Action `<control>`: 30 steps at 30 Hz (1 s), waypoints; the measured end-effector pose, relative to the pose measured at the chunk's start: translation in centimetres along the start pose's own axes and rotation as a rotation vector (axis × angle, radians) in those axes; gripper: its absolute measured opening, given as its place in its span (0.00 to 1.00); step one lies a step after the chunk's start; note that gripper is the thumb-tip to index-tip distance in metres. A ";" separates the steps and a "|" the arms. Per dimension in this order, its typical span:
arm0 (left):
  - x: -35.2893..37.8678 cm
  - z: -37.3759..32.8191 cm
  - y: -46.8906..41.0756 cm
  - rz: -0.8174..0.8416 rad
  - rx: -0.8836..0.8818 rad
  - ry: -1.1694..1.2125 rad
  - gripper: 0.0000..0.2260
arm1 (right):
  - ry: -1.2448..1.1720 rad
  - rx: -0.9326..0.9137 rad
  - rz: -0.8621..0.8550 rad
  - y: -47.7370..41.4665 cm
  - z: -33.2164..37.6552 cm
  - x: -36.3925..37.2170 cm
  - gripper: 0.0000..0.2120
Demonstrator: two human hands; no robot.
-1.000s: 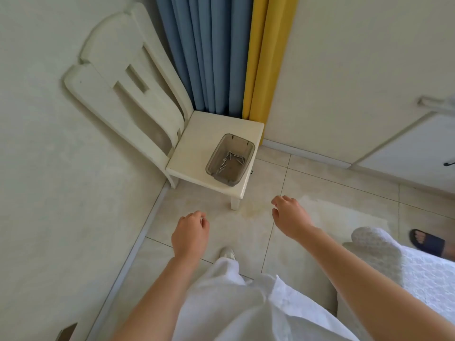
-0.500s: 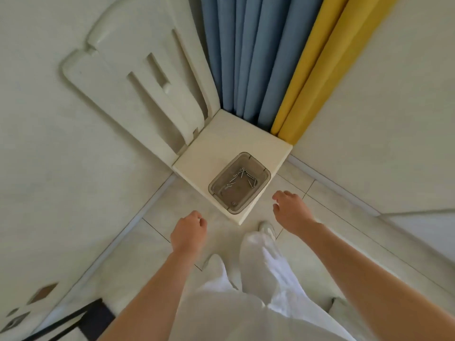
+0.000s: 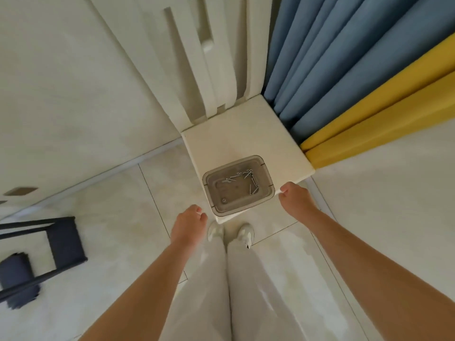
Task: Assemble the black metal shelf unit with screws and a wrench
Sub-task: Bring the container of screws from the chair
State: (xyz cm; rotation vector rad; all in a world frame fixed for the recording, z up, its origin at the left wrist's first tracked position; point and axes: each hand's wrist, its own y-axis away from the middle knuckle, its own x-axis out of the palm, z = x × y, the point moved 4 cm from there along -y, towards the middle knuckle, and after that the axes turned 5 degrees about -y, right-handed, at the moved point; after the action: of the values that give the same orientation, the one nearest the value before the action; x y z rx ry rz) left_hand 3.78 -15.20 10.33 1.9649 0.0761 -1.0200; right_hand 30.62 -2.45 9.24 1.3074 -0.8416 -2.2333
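Observation:
A clear grey plastic box [image 3: 238,185] with several loose screws [image 3: 248,178] inside sits at the front edge of a cream chair seat [image 3: 236,134]. My left hand [image 3: 188,223] hangs just left of and below the box, fingers curled, holding nothing. My right hand [image 3: 296,199] is at the seat's front right edge, right of the box, fingers curled loosely, nothing visible in it. Part of the black metal shelf frame [image 3: 44,252] lies on the floor at the left edge, blurred. No wrench is in sight.
The chair back [image 3: 197,57] leans against the wall. Blue and yellow curtains [image 3: 344,77] hang behind the seat on the right. My white trousers and shoes [image 3: 231,233] stand directly in front of the chair on the tiled floor.
I have stepped closer to the chair, and the view now looks straight down on the box. Both hands have come nearer to the box. The black frame has come into view at left.

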 end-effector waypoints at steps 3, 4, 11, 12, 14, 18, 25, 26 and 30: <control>1.2 0.3 -2.0 0.059 -0.026 0.109 0.14 | 0.009 0.037 0.019 -2.7 -0.6 0.8 0.16; 1.5 0.5 -2.7 0.077 -0.039 0.132 0.14 | 0.013 0.042 0.020 -3.6 -0.7 1.1 0.16; 2.6 1.4 -8.1 0.126 -0.109 0.234 0.18 | 0.049 0.058 0.051 -8.2 -0.3 3.7 0.13; 2.7 1.4 -8.8 0.124 -0.121 0.267 0.19 | 0.068 0.061 0.059 -8.8 -0.2 4.1 0.14; 3.1 1.4 -10.1 0.126 -0.143 0.323 0.21 | 0.058 0.084 0.065 -10.0 0.2 4.5 0.17; 4.4 1.2 -12.0 0.166 -0.218 0.417 0.23 | 0.049 0.136 0.073 -11.9 0.8 5.3 0.25; 5.7 0.5 -12.3 0.203 -0.312 0.575 0.24 | 0.034 0.162 0.118 -12.7 1.3 5.7 0.21; 5.7 0.4 -12.2 0.193 -0.322 0.592 0.23 | 0.035 0.170 0.135 -12.6 1.1 5.7 0.20; 5.9 0.4 -11.7 0.101 -0.379 0.705 0.21 | 0.013 0.191 0.189 -12.2 0.4 5.4 0.19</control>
State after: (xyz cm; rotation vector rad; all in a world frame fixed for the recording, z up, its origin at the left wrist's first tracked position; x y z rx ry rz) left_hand 2.55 -10.34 -1.76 1.8570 0.5137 -0.1862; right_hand 27.09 3.18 -2.30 1.2657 -1.1471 -2.0360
